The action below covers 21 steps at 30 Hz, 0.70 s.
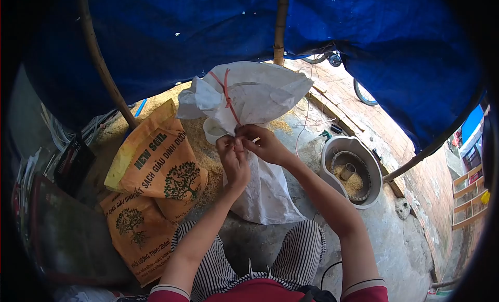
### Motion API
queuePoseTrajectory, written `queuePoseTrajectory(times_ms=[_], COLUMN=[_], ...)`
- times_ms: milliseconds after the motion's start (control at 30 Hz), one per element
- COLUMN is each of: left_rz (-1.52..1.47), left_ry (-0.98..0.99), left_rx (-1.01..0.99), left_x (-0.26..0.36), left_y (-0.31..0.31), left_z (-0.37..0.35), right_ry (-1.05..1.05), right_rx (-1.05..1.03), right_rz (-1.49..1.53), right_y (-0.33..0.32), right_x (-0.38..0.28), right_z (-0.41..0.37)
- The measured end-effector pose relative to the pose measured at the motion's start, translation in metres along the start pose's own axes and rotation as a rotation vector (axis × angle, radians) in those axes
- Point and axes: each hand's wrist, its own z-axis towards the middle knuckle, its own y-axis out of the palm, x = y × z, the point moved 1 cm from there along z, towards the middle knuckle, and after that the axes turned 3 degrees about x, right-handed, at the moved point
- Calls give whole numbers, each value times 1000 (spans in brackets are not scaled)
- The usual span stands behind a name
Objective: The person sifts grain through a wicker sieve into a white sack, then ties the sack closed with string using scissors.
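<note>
White woven plastic sack [265, 193] stands upright at frame centre on the concrete floor [405, 250], close in front of the knees, within easy reach. Its neck is bunched, with a thin red cord [227, 97] around it. Left hand [234, 164] and right hand [266, 144] meet there, touching, fingers pinched closed on the cord (thumbs hidden). Orange printed bags [161, 167] lean at left.

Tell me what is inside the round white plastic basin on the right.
Inside the round white plastic basin lie a dark wire-mesh ring, a heap of tan grain and a small metal can. The grain covers the bottom beneath it.
</note>
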Motion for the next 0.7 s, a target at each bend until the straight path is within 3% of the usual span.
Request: queuePoseTrajectory(times_ms=[67,333,433,567,700], left_rz=[-51,-303,-259,-194,-17], left_ry=[-19,-79,17,27,130], left_rx=[-68,-335,-375,-338,-254], left_x=[-3,15,26,34,29], left_y=[0,18,22,23,13], left_z=[6,23,21,15,26], right_ry=[-42,5,15,92,-65], right_rx=[168,374,503,514,381], right_rz=[-40,-220,-241,-296,-503], right_y=[2,-23,-30,-19,-7], right_x=[-4,15,21,11,2], right_z=[-6,-23,-29,-27,-21])
